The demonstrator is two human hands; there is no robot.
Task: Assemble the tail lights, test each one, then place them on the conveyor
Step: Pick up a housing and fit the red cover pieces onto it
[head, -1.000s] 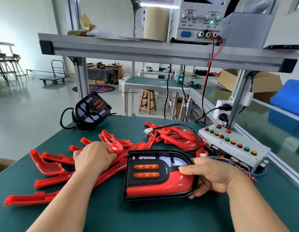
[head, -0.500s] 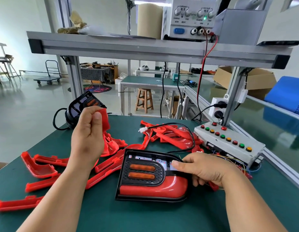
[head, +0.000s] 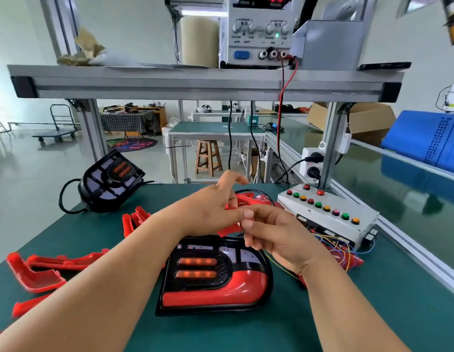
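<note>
A tail light (head: 215, 293) with a black frame, two orange lamps and a red lower lens lies flat on the green table (head: 246, 331) in front of me. Just above its far edge, my left hand (head: 208, 209) grips a red lens piece (head: 229, 229). My right hand (head: 274, 237) meets it from the right and pinches the same piece with curled fingers. Most of that piece is hidden behind both hands. A second black tail light (head: 109, 181) with its cable stands tilted at the table's far left.
Several loose red lens pieces (head: 43, 270) lie at the left, more behind my hands. A white test box (head: 327, 212) with coloured buttons and loose wires sits at the right. Beyond it runs the green conveyor (head: 398, 189). A power supply (head: 259, 31) stands on the overhead shelf.
My left hand carried the red lens piece from the left to above the tail light. My right hand left the tail light and rose to take hold of the piece.
</note>
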